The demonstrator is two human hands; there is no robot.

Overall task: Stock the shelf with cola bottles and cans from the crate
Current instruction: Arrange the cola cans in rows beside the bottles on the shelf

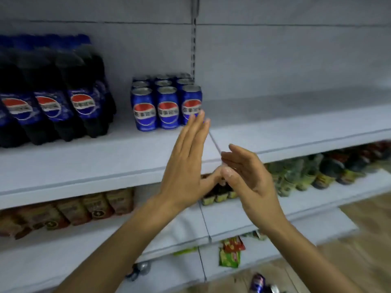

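Nearest, two bare forearms rise from the bottom edge; the left hand has its fingers straight and pressed together, pointing up at the cans and holding nothing; the right hand is relaxed, fingers slightly curved and a little apart, also holding nothing; the two thumbs meet tip to tip between them.

Below the arms a blurred blue can lies on the wooden floor; just above it green and red packets hang at the edge of a low shelf.

One level up, a row of brown and red packets lies to the left; small dark jars sit behind the hands; a row of green-labelled bottles runs off to the right; all too blurred to count.

Farther, on the grey shelf, the cola cans stand upright in a block, three across and three deep, nine by their tops; the left fingertips overlap the front right can, touching or not I cannot tell; the cola bottles stand well to the left, three labels plain in front, a fourth cut by the edge, more behind, uncounted.
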